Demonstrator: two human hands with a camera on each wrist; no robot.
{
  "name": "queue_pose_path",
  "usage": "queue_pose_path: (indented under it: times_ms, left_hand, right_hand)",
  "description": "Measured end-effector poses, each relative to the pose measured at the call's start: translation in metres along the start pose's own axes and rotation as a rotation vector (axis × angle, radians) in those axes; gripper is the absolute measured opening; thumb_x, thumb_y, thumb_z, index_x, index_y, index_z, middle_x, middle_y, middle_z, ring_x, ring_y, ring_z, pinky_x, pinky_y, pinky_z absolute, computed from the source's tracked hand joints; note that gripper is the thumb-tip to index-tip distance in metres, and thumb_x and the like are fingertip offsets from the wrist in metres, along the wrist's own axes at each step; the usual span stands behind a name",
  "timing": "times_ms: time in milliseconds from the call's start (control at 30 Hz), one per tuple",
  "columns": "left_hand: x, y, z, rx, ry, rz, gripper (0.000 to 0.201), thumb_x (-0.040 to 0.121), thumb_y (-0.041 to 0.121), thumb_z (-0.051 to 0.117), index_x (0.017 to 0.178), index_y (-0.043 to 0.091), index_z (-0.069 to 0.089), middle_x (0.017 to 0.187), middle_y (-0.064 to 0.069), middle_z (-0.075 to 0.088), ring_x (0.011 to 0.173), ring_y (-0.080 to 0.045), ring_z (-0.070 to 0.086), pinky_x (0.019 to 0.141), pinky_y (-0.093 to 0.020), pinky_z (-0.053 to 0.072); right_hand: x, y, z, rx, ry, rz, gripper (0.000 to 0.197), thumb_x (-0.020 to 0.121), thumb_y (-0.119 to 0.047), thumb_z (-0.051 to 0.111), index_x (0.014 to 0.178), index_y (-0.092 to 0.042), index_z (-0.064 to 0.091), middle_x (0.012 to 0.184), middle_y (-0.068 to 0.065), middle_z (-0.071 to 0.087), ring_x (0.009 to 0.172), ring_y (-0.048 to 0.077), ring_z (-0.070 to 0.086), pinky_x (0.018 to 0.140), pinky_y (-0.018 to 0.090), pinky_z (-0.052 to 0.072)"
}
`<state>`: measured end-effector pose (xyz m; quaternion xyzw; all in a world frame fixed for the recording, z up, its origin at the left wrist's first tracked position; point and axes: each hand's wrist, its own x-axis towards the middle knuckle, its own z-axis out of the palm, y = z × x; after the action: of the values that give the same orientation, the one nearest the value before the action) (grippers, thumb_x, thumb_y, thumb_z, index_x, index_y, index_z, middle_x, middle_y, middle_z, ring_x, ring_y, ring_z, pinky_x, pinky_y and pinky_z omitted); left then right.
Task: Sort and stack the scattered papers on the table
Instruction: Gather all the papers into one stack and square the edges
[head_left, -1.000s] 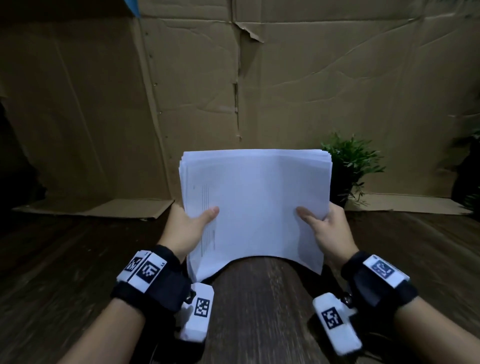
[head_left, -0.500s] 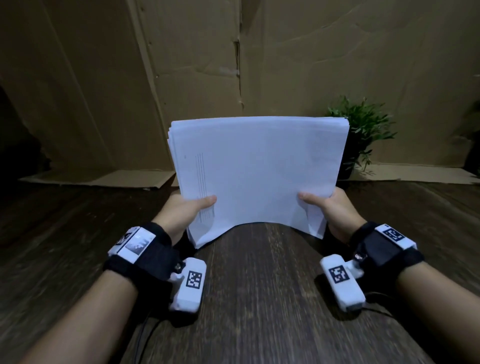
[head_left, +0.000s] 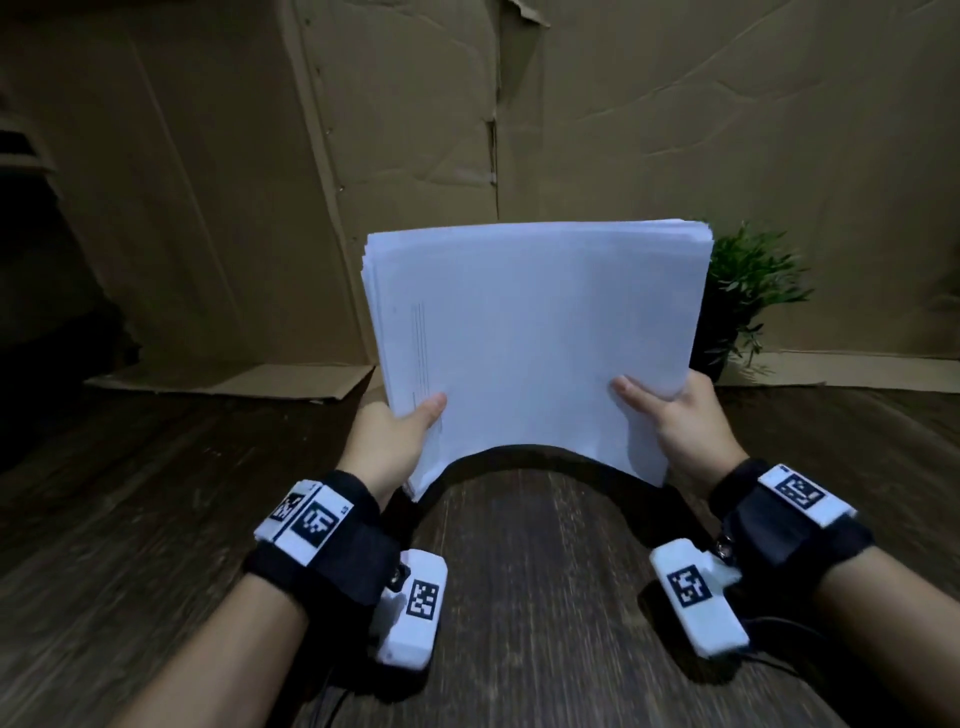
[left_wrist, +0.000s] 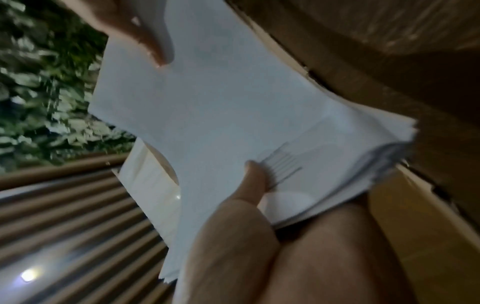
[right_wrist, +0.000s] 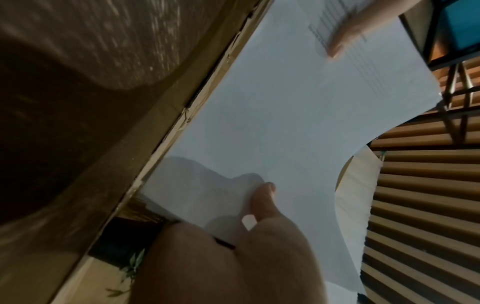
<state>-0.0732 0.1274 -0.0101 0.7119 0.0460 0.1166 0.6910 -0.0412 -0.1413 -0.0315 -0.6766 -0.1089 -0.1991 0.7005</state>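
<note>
Cardboard walls back a dark wood counter (head_left: 519, 597). Above it, left hand (head_left: 387, 441) and right hand (head_left: 680, 426) pinch the papers (head_left: 535, 343) at both lower corners, thumbs on top. Between them the floppy, light sheets sag; side edges likely grip best.

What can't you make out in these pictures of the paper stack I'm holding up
- Printed lines on the paper stack: too faint and small in the head view, blurred in both wrist views.
- Fingers of the left hand and right hand: behind the stack; only thumbs show.
- Pot of the plant: dark and partly behind the stack.
</note>
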Motion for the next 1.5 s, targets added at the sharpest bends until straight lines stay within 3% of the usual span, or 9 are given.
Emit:
queue_pose_path:
  times_ms: [133, 333, 400, 633, 833, 1067, 1167, 1233, 1500]
  left_hand:
    - [0.000, 0.006, -0.008, -0.027, 0.014, 0.003, 0.027, 0.083, -0.006, 0.071, 0.104, 0.010, 0.065, 0.107, -0.008, 0.069, 0.101, -0.026, 0.065, 0.092, -0.041, 0.052]
    - [-0.004, 0.008, -0.005, -0.044, -0.004, 0.040, 0.021, 0.087, -0.002, 0.068, 0.102, 0.012, 0.065, 0.103, -0.002, 0.069, 0.096, -0.021, 0.066, 0.084, -0.036, 0.053]
    - [-0.003, 0.007, -0.004, -0.065, -0.002, 0.034, 0.020, 0.087, -0.003, 0.068, 0.095, 0.015, 0.065, 0.100, -0.001, 0.069, 0.093, -0.019, 0.066, 0.077, -0.031, 0.052]
    - [-0.002, -0.003, 0.001, -0.053, -0.030, -0.090, 0.018, 0.089, -0.005, 0.065, 0.101, 0.008, 0.065, 0.111, -0.011, 0.067, 0.101, -0.030, 0.064, 0.086, -0.038, 0.050]
    - [-0.003, 0.006, -0.004, -0.092, 0.000, -0.004, 0.016, 0.091, -0.002, 0.064, 0.103, 0.008, 0.064, 0.101, -0.006, 0.070, 0.090, -0.023, 0.068, 0.078, -0.037, 0.054]
    - [-0.002, 0.014, -0.020, -0.215, -0.129, 0.002, 0.030, 0.093, 0.014, 0.063, 0.122, 0.006, 0.063, 0.111, -0.009, 0.073, 0.093, -0.020, 0.073, 0.074, -0.030, 0.061]
    - [-0.002, 0.020, -0.029, -0.263, -0.403, -0.218, 0.043, 0.094, 0.022, 0.058, 0.134, 0.009, 0.056, 0.126, -0.011, 0.067, 0.112, -0.028, 0.066, 0.088, -0.044, 0.057]
    - [-0.003, 0.022, -0.036, -0.298, -0.573, -0.348, 0.045, 0.093, 0.024, 0.055, 0.136, 0.012, 0.053, 0.133, -0.013, 0.062, 0.122, -0.035, 0.060, 0.097, -0.060, 0.047]
    - [-0.004, 0.014, -0.036, -0.372, -0.515, -0.339, 0.034, 0.093, 0.021, 0.052, 0.125, 0.017, 0.058, 0.121, -0.011, 0.069, 0.107, -0.032, 0.068, 0.085, -0.054, 0.054]
  right_hand:
    - [-0.009, 0.005, 0.004, -0.026, 0.014, 0.050, 0.033, 0.085, 0.008, 0.069, 0.111, -0.012, 0.067, 0.106, -0.003, 0.072, 0.099, 0.010, 0.069, 0.085, 0.023, 0.056]
    - [-0.009, 0.001, 0.004, 0.018, 0.031, 0.072, 0.034, 0.085, 0.011, 0.068, 0.103, -0.018, 0.067, 0.101, -0.008, 0.072, 0.086, 0.000, 0.071, 0.071, 0.013, 0.055]
    - [-0.009, 0.002, 0.003, 0.029, 0.049, 0.067, 0.032, 0.084, 0.012, 0.068, 0.101, -0.015, 0.067, 0.100, -0.004, 0.072, 0.085, 0.003, 0.071, 0.073, 0.015, 0.056]
    - [-0.014, 0.009, 0.001, -0.009, -0.008, 0.212, 0.030, 0.086, 0.008, 0.068, 0.105, -0.016, 0.067, 0.103, -0.004, 0.071, 0.095, 0.012, 0.068, 0.091, 0.035, 0.051]
    - [-0.007, -0.007, 0.004, 0.004, 0.058, 0.132, 0.034, 0.083, 0.010, 0.070, 0.115, -0.002, 0.066, 0.104, 0.005, 0.072, 0.089, 0.013, 0.071, 0.089, 0.034, 0.057]
    - [0.002, -0.028, -0.006, 0.045, -0.007, 0.168, 0.036, 0.084, 0.012, 0.066, 0.119, 0.003, 0.066, 0.107, 0.008, 0.074, 0.095, 0.022, 0.073, 0.075, 0.029, 0.060]
    - [0.007, -0.039, -0.011, 0.088, -0.026, 0.210, 0.036, 0.085, 0.014, 0.063, 0.120, 0.007, 0.063, 0.113, 0.015, 0.072, 0.097, 0.027, 0.072, 0.079, 0.035, 0.060]
    - [0.008, -0.046, -0.014, 0.119, -0.062, 0.243, 0.035, 0.085, 0.015, 0.061, 0.119, 0.006, 0.063, 0.112, 0.013, 0.072, 0.089, 0.022, 0.073, 0.073, 0.030, 0.061]
    - [0.012, -0.057, -0.025, -0.030, -0.181, 0.243, 0.035, 0.087, 0.008, 0.064, 0.122, 0.001, 0.064, 0.116, 0.013, 0.073, 0.103, 0.027, 0.071, 0.085, 0.036, 0.060]
